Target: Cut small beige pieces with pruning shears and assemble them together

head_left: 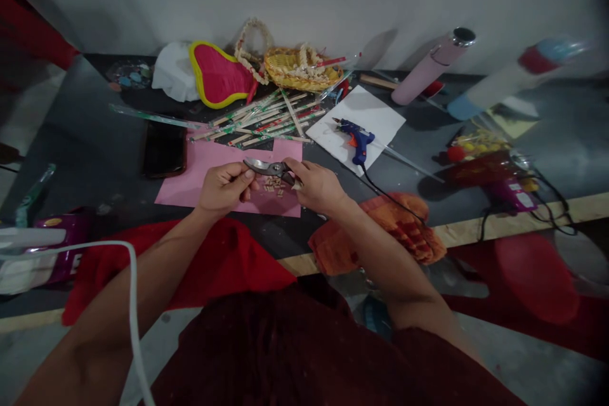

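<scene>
My right hand (318, 187) is wrapped around the handles of a pair of pruning shears (271, 168), whose blade points left. My left hand (222, 188) is closed in a pinch right by the blade tip; whatever its fingers hold is too small to make out. Beneath the shears, several short pale cut pieces (273, 187) lie on a pink sheet (183, 189). Just beyond are many thin wooden chopsticks (266, 119), some in printed clear wrappers. A dark phone (164, 151) rests at the sheet's left edge.
A blue glue gun (362, 143) with a cord lies on a white board (375, 108). Behind stand a wicker basket (290, 79), a red-and-yellow pad (221, 73) and a pink flask (423, 73). An orange cloth (394, 222) hangs over the table's front edge. A white cable (132, 285) crosses the lower left.
</scene>
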Motion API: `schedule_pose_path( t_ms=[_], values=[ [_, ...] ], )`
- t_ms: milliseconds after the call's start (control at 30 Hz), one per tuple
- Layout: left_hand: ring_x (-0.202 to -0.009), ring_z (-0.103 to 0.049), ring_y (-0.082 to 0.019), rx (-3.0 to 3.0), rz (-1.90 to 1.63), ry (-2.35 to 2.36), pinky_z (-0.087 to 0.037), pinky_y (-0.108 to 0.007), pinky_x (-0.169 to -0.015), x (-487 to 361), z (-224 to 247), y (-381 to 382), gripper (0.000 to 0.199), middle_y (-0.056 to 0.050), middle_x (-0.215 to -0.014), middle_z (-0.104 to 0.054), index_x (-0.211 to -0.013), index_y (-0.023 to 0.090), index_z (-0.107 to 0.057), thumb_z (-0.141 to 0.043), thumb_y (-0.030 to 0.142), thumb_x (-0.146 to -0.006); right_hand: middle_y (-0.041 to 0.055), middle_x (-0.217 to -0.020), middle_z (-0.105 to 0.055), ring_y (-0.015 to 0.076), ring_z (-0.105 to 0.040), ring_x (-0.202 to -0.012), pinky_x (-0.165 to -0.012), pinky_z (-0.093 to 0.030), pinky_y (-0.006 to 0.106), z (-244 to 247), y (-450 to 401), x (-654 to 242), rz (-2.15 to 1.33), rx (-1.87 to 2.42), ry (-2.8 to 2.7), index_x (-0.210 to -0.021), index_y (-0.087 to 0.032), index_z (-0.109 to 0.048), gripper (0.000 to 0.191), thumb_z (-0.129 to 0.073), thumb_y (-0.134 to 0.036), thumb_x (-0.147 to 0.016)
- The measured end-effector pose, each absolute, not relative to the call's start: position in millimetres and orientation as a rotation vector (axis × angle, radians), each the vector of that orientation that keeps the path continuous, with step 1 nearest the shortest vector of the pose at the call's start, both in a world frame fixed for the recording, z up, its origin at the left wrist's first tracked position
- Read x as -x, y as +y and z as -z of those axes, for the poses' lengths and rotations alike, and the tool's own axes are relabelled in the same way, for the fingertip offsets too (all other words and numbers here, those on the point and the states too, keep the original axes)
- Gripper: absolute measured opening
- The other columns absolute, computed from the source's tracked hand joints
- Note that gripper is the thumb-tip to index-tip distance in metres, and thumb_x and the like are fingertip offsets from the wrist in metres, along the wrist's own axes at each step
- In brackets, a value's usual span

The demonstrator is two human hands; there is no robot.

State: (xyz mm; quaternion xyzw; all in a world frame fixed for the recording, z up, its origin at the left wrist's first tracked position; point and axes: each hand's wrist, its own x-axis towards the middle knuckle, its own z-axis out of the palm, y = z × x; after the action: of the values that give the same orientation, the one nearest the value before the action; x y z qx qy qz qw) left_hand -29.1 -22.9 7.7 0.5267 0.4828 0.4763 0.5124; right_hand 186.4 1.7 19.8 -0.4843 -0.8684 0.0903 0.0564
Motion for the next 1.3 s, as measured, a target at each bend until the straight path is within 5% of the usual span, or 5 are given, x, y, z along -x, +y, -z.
schedule_pose_path(
  t_ms=[633,1000,1300],
  values=[
    [-0.036,-0.049,-0.005,-1.127,-1.012,0.991,-0.04,-0.018,-0.035,32,-16,-24,0.026,-0.002,-0.06,-0.064,-0.069,0.012,-0.064,-0.07,0.037,-0.072,0.013,-0.124,-0.052,0.0273,-0.048,-0.111,-0.092,-0.038,0.041,-13,12,-196,-0.322,1.271,-2.693,-0.144,-0.019,-0.028,0.072,-0.049,-0.015,-0.075],
    [-0.029,-0.04,-0.003,-0.932,-0.867,0.913,-0.027,-0.014,-0.027,36,-27,-27,0.035,0.0,-0.049,-0.06,-0.069,0.013,-0.063,-0.078,0.043,-0.061,0.009,-0.112,-0.06,0.0212,-0.057,-0.099,-0.085,-0.041,0.03,-20,8,-197,-0.355,1.195,-2.679,-0.137,-0.022,-0.039,0.051,-0.044,-0.022,-0.087],
    [-0.043,-0.052,-0.006,-1.374,-1.13,1.242,-0.041,-0.017,-0.043,27,-14,-21,0.024,-0.002,-0.058,-0.063,-0.07,0.013,-0.064,-0.063,0.035,-0.078,0.009,-0.112,-0.061,0.0224,-0.058,-0.098,-0.082,-0.043,0.031,-10,8,-190,-0.339,1.414,-2.598,-0.136,-0.022,-0.039,0.053,-0.044,-0.019,-0.083]
  ],
)
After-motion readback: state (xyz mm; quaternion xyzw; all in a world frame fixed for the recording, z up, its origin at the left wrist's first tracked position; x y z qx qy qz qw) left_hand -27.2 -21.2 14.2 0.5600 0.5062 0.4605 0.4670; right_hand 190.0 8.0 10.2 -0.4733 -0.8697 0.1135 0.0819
